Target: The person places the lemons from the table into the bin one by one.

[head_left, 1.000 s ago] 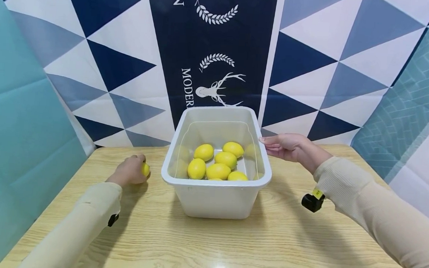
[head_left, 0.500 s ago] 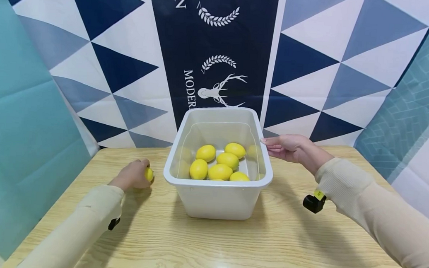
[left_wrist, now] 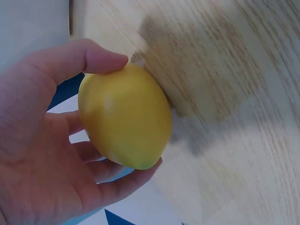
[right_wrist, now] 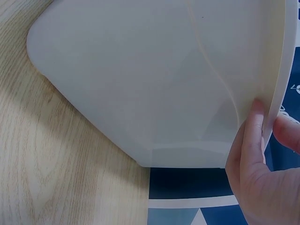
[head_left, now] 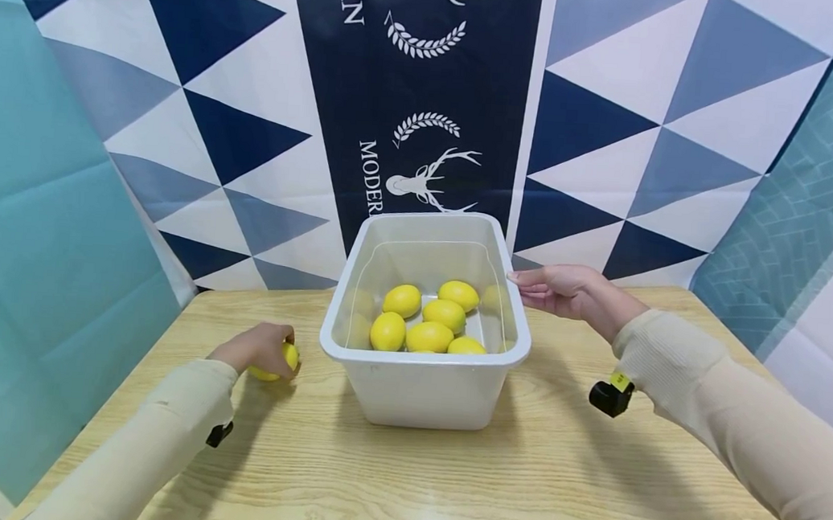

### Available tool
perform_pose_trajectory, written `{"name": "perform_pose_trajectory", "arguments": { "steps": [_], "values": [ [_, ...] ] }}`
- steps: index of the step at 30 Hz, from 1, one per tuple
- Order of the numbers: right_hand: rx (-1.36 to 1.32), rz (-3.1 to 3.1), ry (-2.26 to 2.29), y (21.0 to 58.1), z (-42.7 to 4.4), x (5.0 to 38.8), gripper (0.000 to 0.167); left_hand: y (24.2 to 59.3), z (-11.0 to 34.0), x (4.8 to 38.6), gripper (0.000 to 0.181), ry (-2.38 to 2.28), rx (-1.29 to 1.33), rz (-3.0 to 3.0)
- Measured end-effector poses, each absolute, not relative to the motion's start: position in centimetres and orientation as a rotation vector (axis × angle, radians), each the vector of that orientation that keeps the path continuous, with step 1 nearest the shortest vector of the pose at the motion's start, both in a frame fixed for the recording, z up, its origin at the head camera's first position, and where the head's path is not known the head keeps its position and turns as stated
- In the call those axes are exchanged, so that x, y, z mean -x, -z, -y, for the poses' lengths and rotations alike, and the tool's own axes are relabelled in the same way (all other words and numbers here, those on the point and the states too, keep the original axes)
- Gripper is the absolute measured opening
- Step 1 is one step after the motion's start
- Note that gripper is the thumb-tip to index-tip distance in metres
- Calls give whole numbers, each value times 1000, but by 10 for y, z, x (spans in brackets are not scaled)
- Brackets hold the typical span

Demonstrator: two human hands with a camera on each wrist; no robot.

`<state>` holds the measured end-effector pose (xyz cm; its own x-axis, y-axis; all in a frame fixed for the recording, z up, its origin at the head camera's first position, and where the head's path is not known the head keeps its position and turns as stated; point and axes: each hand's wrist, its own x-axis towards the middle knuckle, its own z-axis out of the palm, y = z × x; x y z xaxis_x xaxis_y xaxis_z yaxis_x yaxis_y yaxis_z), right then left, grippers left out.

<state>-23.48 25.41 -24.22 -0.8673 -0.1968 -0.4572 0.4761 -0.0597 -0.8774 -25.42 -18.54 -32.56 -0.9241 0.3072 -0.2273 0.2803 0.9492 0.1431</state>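
My left hand (head_left: 259,349) is low over the table at left and grips a yellow lemon (left_wrist: 125,117). In the left wrist view the thumb lies along one side of it and the curled fingers support the other. A pale grey plastic bin (head_left: 422,389) stands upright at the centre, with several lemons (head_left: 429,337) lying on its floor. At the bin's right side, my right hand (head_left: 563,290) holds the rim. The right wrist view has its fingers (right_wrist: 253,136) against the outer wall below the rim and its thumb at the rim's other side.
The bin and hands are over a wooden table (head_left: 372,482). Behind it hangs a cloth with blue and white triangles (head_left: 244,135) and a dark deer-print band. A teal cloth (head_left: 40,250) borders the left side.
My left hand has moved slightly toward me and turned, so more of its lemon shows. The right hand stays at the bin's rim. The whole head view has shifted a little.
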Motion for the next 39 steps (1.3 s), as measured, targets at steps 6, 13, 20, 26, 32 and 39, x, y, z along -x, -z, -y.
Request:
{"name": "perform_pose_trajectory", "arguments": {
  "steps": [6,13,20,26,32,39],
  "values": [
    [-308,-1769,1984,242,-254,235,13,321,186,254,48,-147,-417,-2821],
    [-303,-1763,1979,243,-254,235,11,311,187,249,50,-159,-402,-2793],
    [-296,-1769,1979,242,-254,235,11,302,183,244,50,-165,-426,-2796],
    [-273,-1766,1970,243,-254,235,18,295,181,239,48,-161,-421,-2780],
    [-256,-1776,1958,242,-253,235,20,285,178,232,50,-156,-438,-2779],
    [-279,-1794,1939,239,-253,235,14,262,175,229,53,-157,-466,-2766]
  ]
}}
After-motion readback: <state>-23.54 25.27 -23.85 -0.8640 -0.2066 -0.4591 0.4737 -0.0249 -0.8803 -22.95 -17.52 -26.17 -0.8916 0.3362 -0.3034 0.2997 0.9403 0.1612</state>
